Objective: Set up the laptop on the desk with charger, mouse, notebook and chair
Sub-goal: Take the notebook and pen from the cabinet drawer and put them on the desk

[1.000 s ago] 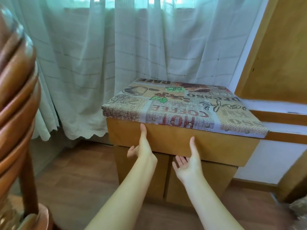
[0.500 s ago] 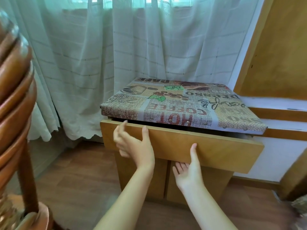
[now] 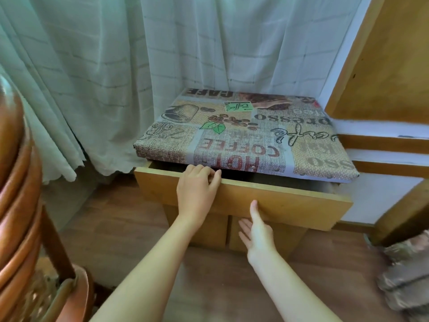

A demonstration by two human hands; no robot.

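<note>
One wooden cabinet (image 3: 274, 231), centre of the frame, with one drawer (image 3: 285, 203) seen part-open and two lower doors shut. One coffee-print covered tabletop (image 3: 243, 133) is set above the drawer. Two hands are counted: left hand (image 3: 197, 184), its fingers (image 3: 209, 174) curled over the drawer's top edge, holding it; right hand (image 3: 256, 228), fingers spread loosely below the drawer front, thumb against it, nothing held. One carved wooden chair (image 3: 16, 205) is seen at far left. Two curtain panels (image 3: 116, 66) hang behind. The drawer's contents cannot be made out.
</note>
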